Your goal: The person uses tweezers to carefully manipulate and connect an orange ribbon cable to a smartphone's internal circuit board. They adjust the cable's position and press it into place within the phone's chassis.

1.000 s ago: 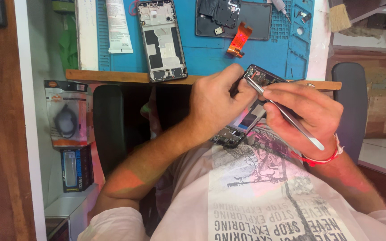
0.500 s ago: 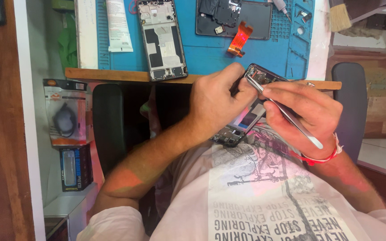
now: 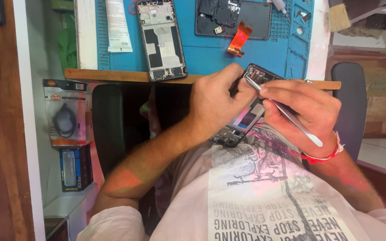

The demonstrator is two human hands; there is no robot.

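Note:
My left hand (image 3: 217,105) grips an opened black phone (image 3: 242,122), held tilted over my lap just below the table's front edge. My right hand (image 3: 304,114) holds metal tweezers (image 3: 287,114) like a pen, their tips at the phone's top end beside my left thumb. Part of the phone's inner boards shows between the two hands; the rest is hidden by my fingers.
A blue work mat (image 3: 211,49) on the table carries a bare phone frame (image 3: 161,38), a dark phone back panel (image 3: 233,18), an orange flex cable (image 3: 239,39) and a white tube (image 3: 118,24). Packaged goods (image 3: 65,111) hang at left. A brush (image 3: 338,15) lies at the top right.

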